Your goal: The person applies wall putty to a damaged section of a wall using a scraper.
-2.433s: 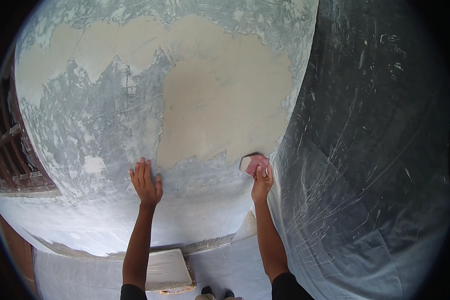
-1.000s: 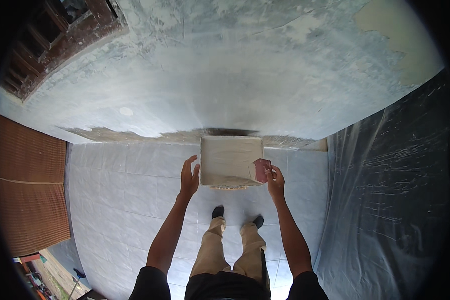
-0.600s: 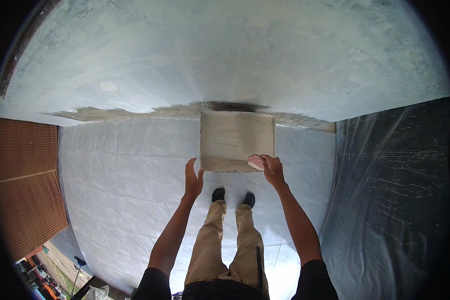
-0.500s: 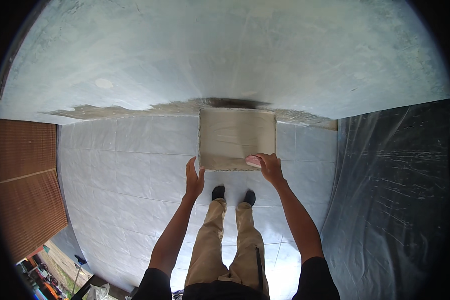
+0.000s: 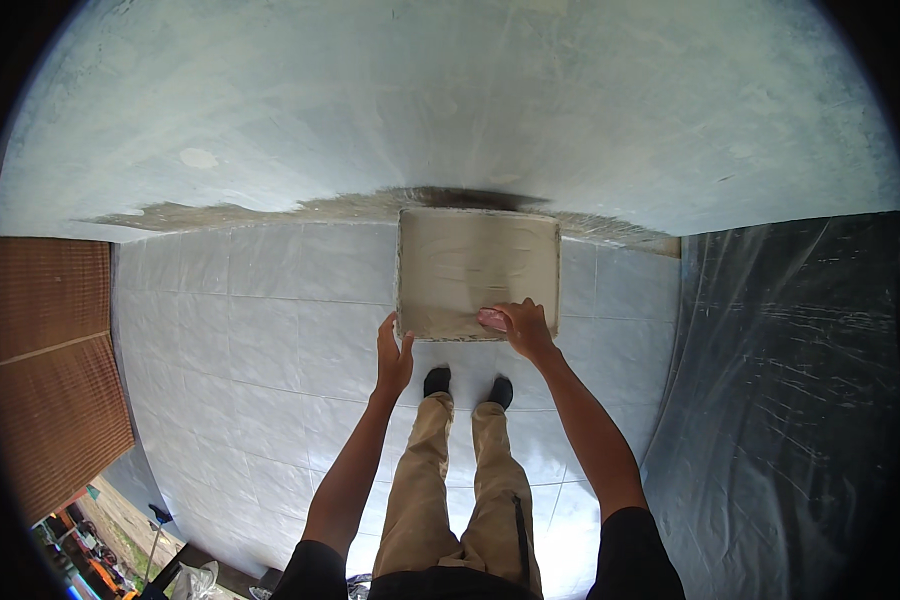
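Note:
A rectangular slab with a rough rim lies in front of me, its beige, damp-looking face streaked with curved marks. My right hand is closed around a pink sponge-like block, which rests on the near part of that face, right of its middle. At the slab's near left corner, my left hand has its thumb and fingers apart. It is beside the edge and seems to touch it; I cannot tell how firmly. Nothing is gripped in it.
Grey tiles cover the floor around the slab. A pale wall with a brown stained base rises beyond it. Dark plastic sheeting hangs at the right, and a brown slatted blind at the left. My feet stand just before the slab.
My right hand has slid the pink block a little to the left along the slab's near part. The left hand remains at the near left corner.

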{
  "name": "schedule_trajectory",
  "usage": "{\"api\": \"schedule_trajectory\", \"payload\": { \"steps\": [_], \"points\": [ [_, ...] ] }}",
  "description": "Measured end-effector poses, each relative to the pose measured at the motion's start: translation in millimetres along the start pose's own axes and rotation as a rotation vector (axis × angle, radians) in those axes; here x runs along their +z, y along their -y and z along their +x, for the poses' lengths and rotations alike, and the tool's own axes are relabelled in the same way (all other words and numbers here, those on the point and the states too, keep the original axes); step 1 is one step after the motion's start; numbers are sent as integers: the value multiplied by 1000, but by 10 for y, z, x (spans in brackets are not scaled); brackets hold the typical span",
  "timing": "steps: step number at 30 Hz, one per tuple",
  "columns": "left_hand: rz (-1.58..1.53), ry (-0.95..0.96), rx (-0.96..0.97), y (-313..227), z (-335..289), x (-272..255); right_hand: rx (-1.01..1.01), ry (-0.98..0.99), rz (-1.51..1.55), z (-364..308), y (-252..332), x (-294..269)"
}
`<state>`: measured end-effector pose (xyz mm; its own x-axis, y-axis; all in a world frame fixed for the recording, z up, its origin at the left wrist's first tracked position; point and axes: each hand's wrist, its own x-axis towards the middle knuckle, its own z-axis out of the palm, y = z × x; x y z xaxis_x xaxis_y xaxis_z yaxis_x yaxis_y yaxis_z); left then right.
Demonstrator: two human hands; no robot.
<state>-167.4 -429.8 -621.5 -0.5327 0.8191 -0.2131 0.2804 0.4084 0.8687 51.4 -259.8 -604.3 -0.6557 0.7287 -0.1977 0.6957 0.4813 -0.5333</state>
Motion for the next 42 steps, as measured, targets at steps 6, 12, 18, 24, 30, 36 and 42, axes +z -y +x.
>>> {"api": "schedule_trajectory", "payload": {
  "steps": [6, 12, 18, 24, 30, 36, 42],
  "points": [
    [-48, -1, -13, 10, 31, 22, -10, 32, 186, 184, 39, 205],
    [5, 18, -3, 46, 21, -76, -76, 19, 287, 384, 255, 251],
    [28, 61, -60, -92, -16, -119, 45, 63, 429, 486, 210, 230],
    [98, 14, 13, -181, -82, -207, 217, 23, 431, 475, 84, 69],
    [94, 19, 76, -526, -36, -461, 499, 88, 485, 309, 171, -197],
    [-3, 55, 211, -1245, 114, -609, 641, 136, 1149, -103, 361, -750],
    [-120, 76, 425, -2221, 354, -602, 451, 93, 1482, -597, 704, -1760]
  ]
}}
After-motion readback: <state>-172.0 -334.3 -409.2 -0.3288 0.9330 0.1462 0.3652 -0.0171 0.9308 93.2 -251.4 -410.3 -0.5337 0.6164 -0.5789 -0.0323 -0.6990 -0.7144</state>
